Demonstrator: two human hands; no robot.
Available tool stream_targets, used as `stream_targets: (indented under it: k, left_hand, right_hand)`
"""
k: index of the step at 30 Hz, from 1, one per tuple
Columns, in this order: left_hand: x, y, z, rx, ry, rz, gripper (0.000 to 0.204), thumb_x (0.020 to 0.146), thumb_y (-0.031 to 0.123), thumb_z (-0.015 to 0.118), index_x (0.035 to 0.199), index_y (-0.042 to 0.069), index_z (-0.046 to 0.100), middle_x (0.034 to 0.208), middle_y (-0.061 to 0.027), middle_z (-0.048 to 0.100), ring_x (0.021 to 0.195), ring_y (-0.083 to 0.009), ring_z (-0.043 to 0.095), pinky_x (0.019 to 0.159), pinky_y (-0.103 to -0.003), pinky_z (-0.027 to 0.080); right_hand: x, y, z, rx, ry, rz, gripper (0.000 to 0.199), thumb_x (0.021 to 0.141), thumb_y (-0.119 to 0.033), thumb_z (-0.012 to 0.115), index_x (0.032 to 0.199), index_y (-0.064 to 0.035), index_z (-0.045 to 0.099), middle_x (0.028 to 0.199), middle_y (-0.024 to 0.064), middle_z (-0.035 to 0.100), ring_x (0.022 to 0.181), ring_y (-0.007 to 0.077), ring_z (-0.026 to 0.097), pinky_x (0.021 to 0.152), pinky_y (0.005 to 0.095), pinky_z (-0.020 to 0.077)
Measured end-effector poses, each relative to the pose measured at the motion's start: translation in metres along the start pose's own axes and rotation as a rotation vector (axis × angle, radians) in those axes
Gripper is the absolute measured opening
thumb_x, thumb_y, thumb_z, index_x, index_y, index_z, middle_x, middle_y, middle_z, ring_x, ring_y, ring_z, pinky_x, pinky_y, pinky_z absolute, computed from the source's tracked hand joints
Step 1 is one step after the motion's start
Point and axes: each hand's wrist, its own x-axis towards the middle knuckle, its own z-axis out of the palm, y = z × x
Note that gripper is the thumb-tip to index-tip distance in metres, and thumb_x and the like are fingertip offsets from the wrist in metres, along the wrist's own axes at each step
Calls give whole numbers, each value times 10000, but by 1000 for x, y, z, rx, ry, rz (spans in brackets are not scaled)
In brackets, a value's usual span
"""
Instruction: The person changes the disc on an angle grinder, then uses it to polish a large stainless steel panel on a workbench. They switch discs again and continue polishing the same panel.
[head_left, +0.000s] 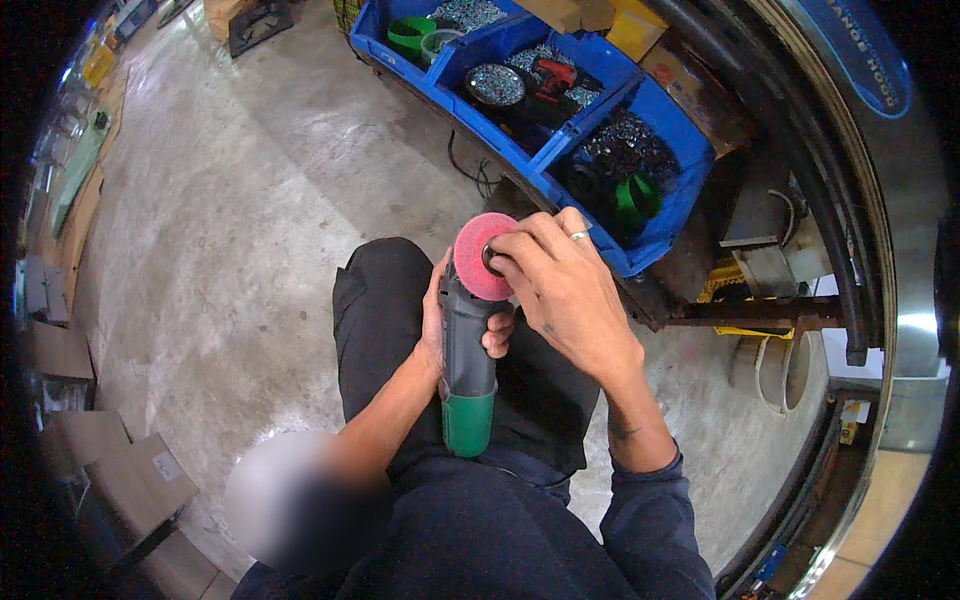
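Observation:
An angle grinder [466,345] with a grey-black body and a green rear end stands over my lap, its head pointing away from me. My left hand [436,310] is wrapped round its body, with fingertips showing on the right side. A round pink abrasive disc [476,262] sits on the grinder's head, facing up and to the right. My right hand [562,290] has its fingers closed on the dark round nut [490,254] at the disc's centre. The fingers partly cover the nut, so I cannot tell whether it is turning.
Blue bins [545,170] at the upper right hold small metal parts, a red and black power drill [556,78] and green containers [636,198]. A white bucket [782,372] stands at the right. Cardboard boxes [140,485] line the left, and concrete floor [230,230] lies between.

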Motion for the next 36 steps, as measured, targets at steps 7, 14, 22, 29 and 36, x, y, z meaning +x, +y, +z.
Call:
stream_targets:
  k: [7, 14, 22, 29, 36]
  left_hand:
    - [-1, 1, 7, 35, 89, 35, 907, 936, 905, 366, 1288, 118, 646, 759, -121, 582, 573, -225, 533, 557, -368, 473]
    - [1, 1, 3, 35, 68, 20, 887, 936, 904, 359, 1213, 117, 661, 759, -110, 577, 569, -221, 534, 543, -358, 472]
    - [-1, 0, 4, 34, 60, 46, 882, 948, 895, 327, 1213, 120, 656, 761, -108, 570, 587, -220, 533, 552, -355, 465]
    - [2, -2, -1, 76, 28, 53, 881, 951, 890, 317, 1200, 110, 644, 762, -103, 569, 593, -218, 537, 557, -356, 463]
    - [0, -2, 1, 59, 61, 39, 871, 952, 882, 325, 1203, 111, 644, 757, -95, 568, 592, -218, 546, 567, -367, 481]
  right_hand:
    - [-6, 3, -10, 139, 92, 65, 151, 909, -31, 712, 1057, -31, 681, 1072, 130, 622, 1017, 381, 559, 888, 468, 500]
    - [1, -1, 5, 18, 46, -8, 131, 891, 23, 731, 1008, -33, 720, 1059, 107, 647, 1004, 325, 566, 851, 422, 480]
    - [-1, -2, -10, 96, 41, 47, 82, 944, -38, 701, 1020, -13, 686, 1071, 144, 613, 1016, 375, 552, 885, 459, 509]
    - [3, -2, -5, 74, 26, -100, 135, 886, -9, 765, 1011, -12, 715, 1033, 120, 633, 967, 329, 557, 855, 418, 487]
    - [-2, -6, -4, 55, 61, 81, 116, 899, -33, 766, 998, -11, 710, 1029, 120, 625, 974, 330, 555, 853, 428, 494]
